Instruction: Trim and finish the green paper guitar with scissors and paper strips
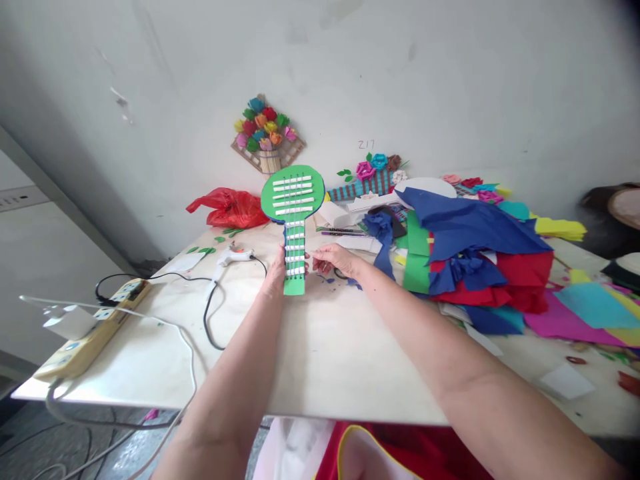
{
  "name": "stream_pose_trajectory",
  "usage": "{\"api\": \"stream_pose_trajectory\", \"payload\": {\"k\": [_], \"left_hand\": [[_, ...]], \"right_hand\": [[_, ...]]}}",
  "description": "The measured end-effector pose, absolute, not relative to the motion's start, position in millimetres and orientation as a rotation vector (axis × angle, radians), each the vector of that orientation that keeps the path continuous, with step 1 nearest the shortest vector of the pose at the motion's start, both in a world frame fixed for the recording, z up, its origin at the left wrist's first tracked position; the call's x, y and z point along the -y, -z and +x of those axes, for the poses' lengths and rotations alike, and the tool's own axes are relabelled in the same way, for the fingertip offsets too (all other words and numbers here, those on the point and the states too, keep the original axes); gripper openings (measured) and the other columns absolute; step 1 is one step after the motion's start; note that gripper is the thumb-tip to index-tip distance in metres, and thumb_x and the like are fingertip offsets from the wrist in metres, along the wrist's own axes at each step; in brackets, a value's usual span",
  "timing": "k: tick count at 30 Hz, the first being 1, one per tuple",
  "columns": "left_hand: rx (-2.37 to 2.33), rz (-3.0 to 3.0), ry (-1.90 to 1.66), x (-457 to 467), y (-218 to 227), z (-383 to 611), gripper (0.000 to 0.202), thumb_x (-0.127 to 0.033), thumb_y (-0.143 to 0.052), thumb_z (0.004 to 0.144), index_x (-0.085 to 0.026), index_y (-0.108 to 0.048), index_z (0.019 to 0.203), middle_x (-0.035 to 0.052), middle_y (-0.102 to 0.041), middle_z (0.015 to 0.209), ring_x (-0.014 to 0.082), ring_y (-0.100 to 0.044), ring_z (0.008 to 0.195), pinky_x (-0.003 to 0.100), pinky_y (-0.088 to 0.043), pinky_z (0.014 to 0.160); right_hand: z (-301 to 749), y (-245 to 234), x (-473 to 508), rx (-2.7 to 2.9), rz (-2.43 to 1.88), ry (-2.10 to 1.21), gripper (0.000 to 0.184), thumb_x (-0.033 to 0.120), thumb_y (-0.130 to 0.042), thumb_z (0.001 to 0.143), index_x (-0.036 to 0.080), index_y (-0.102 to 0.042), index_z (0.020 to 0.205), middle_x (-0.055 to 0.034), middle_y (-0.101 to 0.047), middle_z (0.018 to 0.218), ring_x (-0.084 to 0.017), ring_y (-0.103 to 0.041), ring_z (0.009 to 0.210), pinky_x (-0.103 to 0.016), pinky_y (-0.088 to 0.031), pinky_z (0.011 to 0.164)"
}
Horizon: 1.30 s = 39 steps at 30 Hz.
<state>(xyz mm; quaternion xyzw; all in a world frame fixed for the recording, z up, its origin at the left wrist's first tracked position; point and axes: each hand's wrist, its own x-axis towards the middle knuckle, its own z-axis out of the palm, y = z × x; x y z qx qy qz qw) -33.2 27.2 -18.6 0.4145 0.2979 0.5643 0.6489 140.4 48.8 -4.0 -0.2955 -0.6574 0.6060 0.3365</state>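
Note:
A green paper guitar (294, 230) with a round body, white rolled strips and thin dark strings stands upright above the table, body end up. My left hand (275, 272) is closed around the lower part of its neck, with the fingers partly behind it. Just right of the neck, my right hand (334, 259) has its thumb and fingers brought together in a pinch. Whether anything small sits between those fingertips is too small to tell. Scissors handles (341, 273) show partly beneath the right hand, near dark blue paper scraps (354, 284).
A white glue gun (231, 257) lies left on the table (320, 360), its cord running near a power strip (90, 327). Blue paper (475, 217), red paper (525, 273) and other coloured sheets pile up at right. A red plastic bag (227, 208) and paper flowers (264, 123) are behind.

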Motion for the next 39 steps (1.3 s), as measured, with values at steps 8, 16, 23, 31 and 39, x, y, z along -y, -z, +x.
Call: {"api": "stream_pose_trajectory", "payload": {"k": [8,16,23,31,39], "left_hand": [[-0.633,0.845,-1.283,-29,20,-32,0.052,-0.046,-0.021,0.089,-0.009,-0.056,0.097,0.0082,-0.063,0.071,0.0142,-0.06,0.055,0.028,-0.051,0.054],[-0.678,0.739,-1.459,-28,19,-20,0.053,-0.058,-0.034,0.081,-0.011,-0.058,0.09,0.0075,-0.063,0.071,0.0175,-0.063,0.066,0.031,-0.052,0.063],[-0.628,0.742,-1.63,-29,19,-17,0.046,-0.055,-0.043,0.079,-0.019,-0.051,0.104,0.0048,-0.063,0.085,0.015,-0.063,0.073,0.029,-0.05,0.069],[-0.532,0.711,-1.657,-34,19,-26,0.051,-0.064,-0.025,0.08,-0.027,-0.045,0.108,0.0049,-0.06,0.102,0.017,-0.061,0.086,0.032,-0.049,0.072],[-0.671,0.86,-1.547,-32,22,-36,0.023,-0.02,-0.056,0.073,-0.02,-0.048,0.094,0.0017,-0.063,0.083,0.014,-0.062,0.07,0.033,-0.05,0.073]], "right_hand": [[140,7,-49,1.8,-0.744,-1.685,0.045,0.053,-0.048,0.077,0.011,-0.061,0.068,-0.0044,-0.063,0.06,-0.01,-0.057,0.048,-0.02,-0.043,0.043],[140,5,-45,1.899,-0.808,-1.727,0.05,0.059,-0.046,0.076,0.011,-0.062,0.07,-0.0063,-0.065,0.062,-0.01,-0.057,0.046,-0.017,-0.036,0.033],[129,12,-41,1.855,-0.731,-1.772,0.03,0.042,-0.063,0.07,0.013,-0.057,0.078,-0.0047,-0.067,0.067,-0.006,-0.054,0.045,-0.013,-0.024,0.029],[143,9,-52,1.676,-0.808,-1.733,0.022,0.032,-0.061,0.073,0.011,-0.056,0.07,-0.0052,-0.066,0.058,-0.006,-0.051,0.039,-0.013,-0.018,0.027],[158,9,-61,1.715,-0.869,-1.667,0.026,0.035,-0.065,0.07,0.011,-0.055,0.066,-0.0059,-0.065,0.054,-0.005,-0.05,0.037,-0.013,-0.015,0.026]]}}
